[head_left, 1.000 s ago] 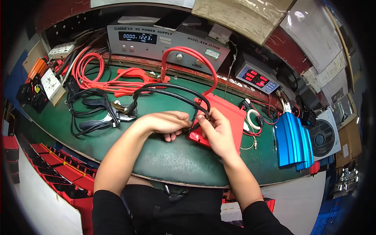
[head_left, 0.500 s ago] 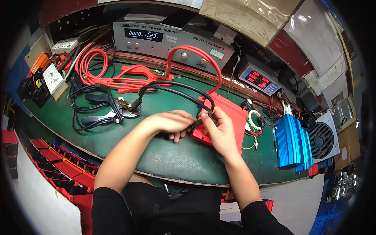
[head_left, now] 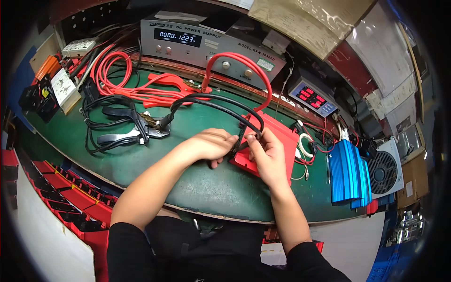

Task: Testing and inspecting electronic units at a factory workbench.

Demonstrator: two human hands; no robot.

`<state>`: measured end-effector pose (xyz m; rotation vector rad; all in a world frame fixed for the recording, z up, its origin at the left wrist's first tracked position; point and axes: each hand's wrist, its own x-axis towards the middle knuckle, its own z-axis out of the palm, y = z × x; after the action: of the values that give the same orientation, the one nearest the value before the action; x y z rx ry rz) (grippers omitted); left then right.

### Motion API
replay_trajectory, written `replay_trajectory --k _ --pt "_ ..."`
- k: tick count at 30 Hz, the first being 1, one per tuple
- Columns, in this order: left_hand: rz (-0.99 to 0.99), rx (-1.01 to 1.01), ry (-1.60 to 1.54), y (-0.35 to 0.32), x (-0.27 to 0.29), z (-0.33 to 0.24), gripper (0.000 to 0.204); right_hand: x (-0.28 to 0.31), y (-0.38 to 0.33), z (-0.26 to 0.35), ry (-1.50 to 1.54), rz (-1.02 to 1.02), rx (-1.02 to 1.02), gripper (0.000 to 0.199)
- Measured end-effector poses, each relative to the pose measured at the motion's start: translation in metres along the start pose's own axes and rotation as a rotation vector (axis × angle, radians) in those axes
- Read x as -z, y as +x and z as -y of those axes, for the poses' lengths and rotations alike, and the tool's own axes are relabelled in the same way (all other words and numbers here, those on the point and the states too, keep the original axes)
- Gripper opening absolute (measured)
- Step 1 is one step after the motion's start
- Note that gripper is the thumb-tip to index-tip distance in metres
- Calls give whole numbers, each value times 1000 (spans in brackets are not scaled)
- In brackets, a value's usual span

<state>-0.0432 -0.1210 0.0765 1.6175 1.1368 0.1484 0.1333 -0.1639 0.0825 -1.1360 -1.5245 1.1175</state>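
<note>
Just in from the table's [head_left: 199, 190] front edge, the left hand [head_left: 212, 144] curls, its hold hidden; the right hand [head_left: 271, 155], nearly closed, pinches the black cable [head_left: 197, 99] over the red box [head_left: 286, 136], right of that edge's middle. A steady, untwisted cable should serve best.

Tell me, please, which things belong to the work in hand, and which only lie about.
In the work:
red box, at the left hand
black cables, at the right hand
red cables, reaching the box

Apparently just lying about:
blue finned housings
fan
cardboard box
</note>
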Motion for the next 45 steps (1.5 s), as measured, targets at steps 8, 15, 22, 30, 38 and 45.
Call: replay_trajectory --k 8,15,22,30,38,45 --pt "-21 3 18 5 -1 5 54 -4 -2 -2 -84 -82 65 9" --pt "149 -151 -46 14 3 22 47 -3 -4 -3 -296 -110 218 10" --pt "-305 -120 -171 9 19 28 39 -8 -4 3 -552 -111 414 8" --pt "-534 -414 -82 20 32 48 36 -7 -3 3 -538 -101 430 9" --pt "60 -120 -90 1 24 24 40 -7 -4 5 -520 -82 400 9" --pt "98 -130 -123 8 20 30 40 -7 -3 7 -582 -74 417 10"
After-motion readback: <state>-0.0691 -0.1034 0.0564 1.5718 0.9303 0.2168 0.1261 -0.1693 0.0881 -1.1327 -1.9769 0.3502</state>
